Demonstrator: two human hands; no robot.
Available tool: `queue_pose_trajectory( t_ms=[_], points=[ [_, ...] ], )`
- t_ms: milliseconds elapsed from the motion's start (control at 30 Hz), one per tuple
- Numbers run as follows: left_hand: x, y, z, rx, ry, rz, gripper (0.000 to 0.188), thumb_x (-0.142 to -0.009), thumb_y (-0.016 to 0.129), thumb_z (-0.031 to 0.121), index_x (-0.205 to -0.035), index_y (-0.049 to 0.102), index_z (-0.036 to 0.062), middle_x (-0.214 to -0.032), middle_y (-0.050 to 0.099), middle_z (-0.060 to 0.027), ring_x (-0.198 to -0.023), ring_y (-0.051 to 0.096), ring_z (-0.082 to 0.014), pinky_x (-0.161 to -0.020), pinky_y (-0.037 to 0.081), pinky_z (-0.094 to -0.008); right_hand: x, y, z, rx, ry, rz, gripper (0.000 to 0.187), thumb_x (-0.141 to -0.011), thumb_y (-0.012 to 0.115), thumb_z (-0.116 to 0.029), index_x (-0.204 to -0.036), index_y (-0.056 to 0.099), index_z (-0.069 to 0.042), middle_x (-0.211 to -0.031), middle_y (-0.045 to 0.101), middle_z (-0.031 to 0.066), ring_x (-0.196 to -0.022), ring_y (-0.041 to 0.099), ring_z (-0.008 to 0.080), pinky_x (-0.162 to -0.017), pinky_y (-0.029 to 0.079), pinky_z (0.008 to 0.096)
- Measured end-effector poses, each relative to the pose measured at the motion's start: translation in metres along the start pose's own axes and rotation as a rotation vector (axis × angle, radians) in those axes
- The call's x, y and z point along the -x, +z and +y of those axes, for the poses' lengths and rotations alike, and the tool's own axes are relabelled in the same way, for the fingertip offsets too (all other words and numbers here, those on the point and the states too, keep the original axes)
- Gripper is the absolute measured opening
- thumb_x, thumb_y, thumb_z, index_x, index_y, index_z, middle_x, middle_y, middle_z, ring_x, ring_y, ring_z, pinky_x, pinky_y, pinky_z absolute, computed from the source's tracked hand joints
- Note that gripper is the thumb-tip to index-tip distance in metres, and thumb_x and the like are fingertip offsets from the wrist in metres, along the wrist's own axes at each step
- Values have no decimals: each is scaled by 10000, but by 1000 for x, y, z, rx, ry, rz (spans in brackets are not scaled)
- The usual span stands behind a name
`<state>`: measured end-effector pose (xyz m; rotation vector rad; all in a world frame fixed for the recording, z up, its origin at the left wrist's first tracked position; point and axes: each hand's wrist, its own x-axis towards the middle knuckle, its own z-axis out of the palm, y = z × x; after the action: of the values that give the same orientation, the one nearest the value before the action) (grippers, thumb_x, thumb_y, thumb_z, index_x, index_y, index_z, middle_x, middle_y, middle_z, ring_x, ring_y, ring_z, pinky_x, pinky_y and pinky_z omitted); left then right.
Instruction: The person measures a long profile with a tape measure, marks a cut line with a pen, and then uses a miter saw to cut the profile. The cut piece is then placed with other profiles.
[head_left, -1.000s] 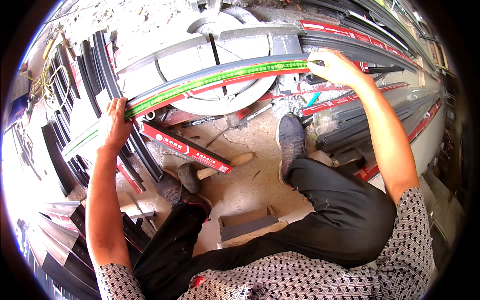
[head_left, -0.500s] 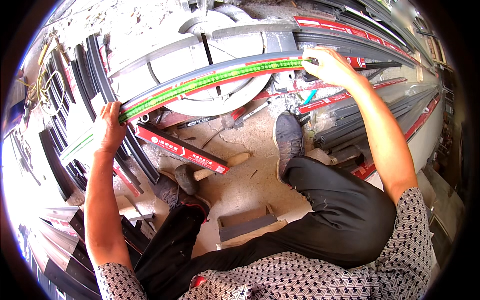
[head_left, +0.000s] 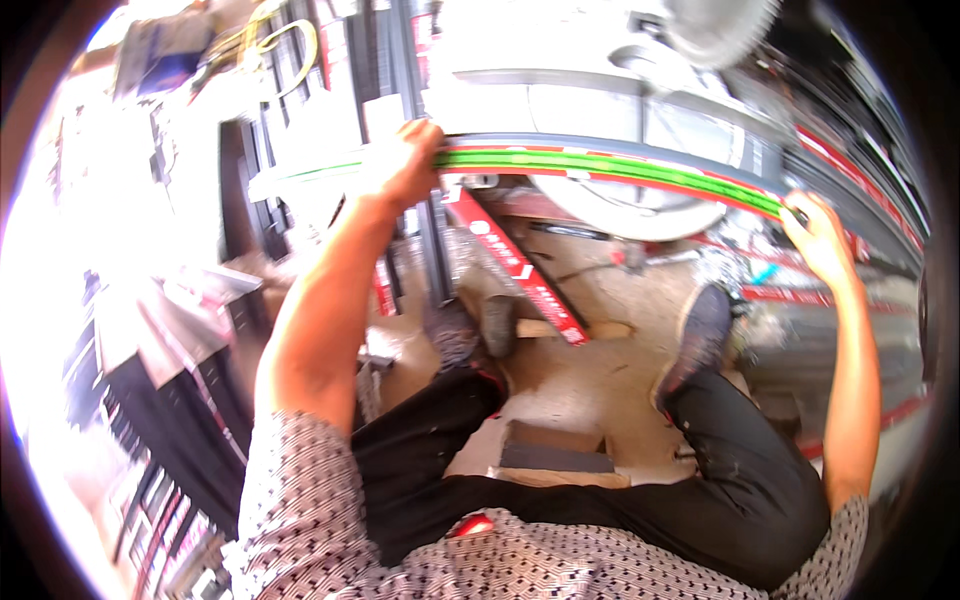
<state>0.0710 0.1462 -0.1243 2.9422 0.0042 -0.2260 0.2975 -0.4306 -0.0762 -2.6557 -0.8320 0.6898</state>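
A bright green tape measure blade (head_left: pixel 610 166) is stretched along a long grey profile (head_left: pixel 560 143) with a red-and-white film edge. My left hand (head_left: pixel 405 165) is closed over the blade and profile on the left, and the blade's pale tail runs on past it. At the right, my right hand (head_left: pixel 822 240) pinches the blade's end against the profile. Both lie across the front of a circular saw's round metal base (head_left: pixel 640 218). Motion blurs parts of the picture, and my left fingertips are partly hidden.
A toothed saw blade (head_left: pixel 735 30) stands at the far right. Between my feet lie a mallet (head_left: pixel 500 325) and a short red-labelled profile piece (head_left: pixel 520 262). Dark profiles (head_left: pixel 190 420) are stacked at the left. Nearer me is an open box-like piece (head_left: pixel 555 455).
My view has swung left, so the scene shifts rightward. Both hands still hold the tape blade along the profile.
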Motion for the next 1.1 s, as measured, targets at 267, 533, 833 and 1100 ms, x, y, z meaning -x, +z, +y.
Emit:
queue_pose_trajectory(
  t_ms=[267, 533, 833, 1100],
  points=[
    [8, -1, -1, -98, 0, 6, 295, -793, 761, 157, -1055, 635, 107, -1036, 688, -90, -1095, 680, -313, -949, 535, -473, -1, -4, -8, -17, 27, 9, 168, -982, 652, -172, -1019, 600, -16, -982, 590, 226, -954, 600, 450, -901, 483, 483],
    [5, 5, -3, -105, 27, 51, 252, -813, 732, 178, -1037, 635, 118, -997, 684, -72, -1027, 693, -300, -895, 546, -466, 0, -2, 2, -15, 3, 8, 157, -985, 645, -157, -1030, 611, -11, -969, 593, 209, -938, 611, 418, -870, 481, 469],
    [8, -6, -4, -51, 28, 46, 282, -762, 749, 96, -1012, 616, 84, -969, 669, -112, -1010, 677, -356, -932, 536, -481, 0, 2, 2, -20, -17, 18, 160, -984, 656, -166, -1018, 622, -14, -958, 603, 188, -938, 628, 406, -855, 488, 456],
    [25, 0, -40, -17, 27, 58, 263, -788, 772, 51, -1004, 624, 78, -985, 671, -148, -1015, 667, -387, -894, 527, -488, -10, 0, -37, 23, 29, -69, 189, -985, 688, -290, -1027, 677, -106, -947, 639, 168, -940, 656, 400, -794, 497, 492]
  ],
)
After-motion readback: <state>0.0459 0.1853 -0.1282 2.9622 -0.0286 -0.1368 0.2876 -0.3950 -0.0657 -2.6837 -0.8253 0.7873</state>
